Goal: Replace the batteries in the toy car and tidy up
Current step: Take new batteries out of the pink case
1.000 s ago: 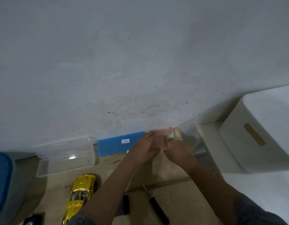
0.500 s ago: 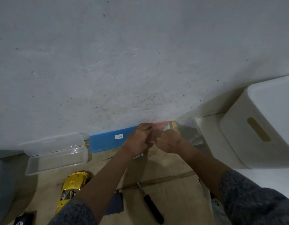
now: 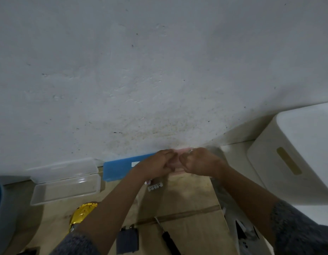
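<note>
The gold toy car [image 3: 82,214] — light, glossy, likely slippery, best gripped across its sides — lies near-left while left hand [image 3: 155,165] and right hand [image 3: 200,161] pinch a pale pink plastic case [image 3: 178,165].

This looks like a plain room in a home, used as a makeshift work spot. A rough, painted white wall [image 3: 159,70] with specks and stains fills most of the view. Against its foot stands a light wooden bench [image 3: 187,227] with household clutter: an open clear plastic box [image 3: 65,183], a blue case [image 3: 119,168], a gold toy car [image 3: 82,214], loose batteries [image 3: 155,186], a screwdriver [image 3: 168,238]. A white plastic storage bin [image 3: 297,162] with a handle slot sits at the right.
</note>
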`<state>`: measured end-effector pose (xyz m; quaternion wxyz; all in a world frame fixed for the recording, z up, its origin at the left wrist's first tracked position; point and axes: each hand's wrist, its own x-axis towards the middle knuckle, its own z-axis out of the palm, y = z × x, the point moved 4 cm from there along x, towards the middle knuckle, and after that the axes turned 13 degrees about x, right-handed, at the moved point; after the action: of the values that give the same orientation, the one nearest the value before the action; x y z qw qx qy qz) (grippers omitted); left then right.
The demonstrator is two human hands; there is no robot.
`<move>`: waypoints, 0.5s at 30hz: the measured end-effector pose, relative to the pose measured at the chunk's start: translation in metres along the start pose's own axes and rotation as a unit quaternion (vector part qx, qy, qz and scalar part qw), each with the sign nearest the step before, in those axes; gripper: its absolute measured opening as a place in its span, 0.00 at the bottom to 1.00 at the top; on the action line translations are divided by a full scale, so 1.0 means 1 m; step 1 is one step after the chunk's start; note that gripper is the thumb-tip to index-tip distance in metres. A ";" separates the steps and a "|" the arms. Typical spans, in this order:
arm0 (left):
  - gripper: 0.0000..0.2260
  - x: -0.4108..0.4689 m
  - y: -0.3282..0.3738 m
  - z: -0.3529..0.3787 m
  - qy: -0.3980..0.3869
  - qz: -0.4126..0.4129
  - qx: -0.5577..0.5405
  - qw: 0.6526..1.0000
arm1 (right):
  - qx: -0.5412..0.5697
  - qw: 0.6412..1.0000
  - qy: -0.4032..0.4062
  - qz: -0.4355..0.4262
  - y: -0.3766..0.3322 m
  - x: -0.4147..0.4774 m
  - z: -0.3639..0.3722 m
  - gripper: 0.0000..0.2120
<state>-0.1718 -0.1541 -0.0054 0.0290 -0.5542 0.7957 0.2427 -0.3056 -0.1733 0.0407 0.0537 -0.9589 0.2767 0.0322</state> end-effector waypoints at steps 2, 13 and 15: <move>0.20 0.003 0.001 -0.007 0.008 0.021 -0.010 1.000 | 0.031 0.999 0.024 -0.021 0.010 -0.004 0.016 0.11; 0.14 0.008 0.005 -0.028 0.040 0.004 -0.123 0.992 | 0.177 0.976 0.106 0.064 -0.006 -0.020 0.062 0.07; 0.13 0.013 0.002 -0.030 0.026 0.007 -0.131 0.991 | 0.167 0.978 0.116 0.045 -0.004 -0.007 0.068 0.09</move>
<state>-0.1722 -0.1775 0.0179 -0.0667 -0.5538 0.7613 0.3306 -0.3116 -0.1585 -0.0260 0.1791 -0.9201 0.3256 -0.1235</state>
